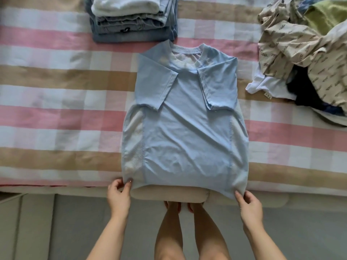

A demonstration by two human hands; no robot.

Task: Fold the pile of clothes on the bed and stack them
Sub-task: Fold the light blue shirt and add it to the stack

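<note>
A light blue T-shirt [185,124] lies flat on the checked bed, collar away from me, with both sleeves folded in over its front. Its hem hangs slightly past the bed's near edge. My left hand [118,194] pinches the hem's left corner between thumb and fingers. My right hand [248,203] pinches the hem's right corner. A stack of folded clothes [133,17], jeans below and white garments on top, stands at the far side of the bed. An unfolded pile of clothes [304,53] lies at the right.
The bed sheet [56,94] has pink, tan and white checks. Its near edge [56,190] runs across the view, with grey floor [47,231] below. My bare legs [189,231] stand against the bed under the shirt hem.
</note>
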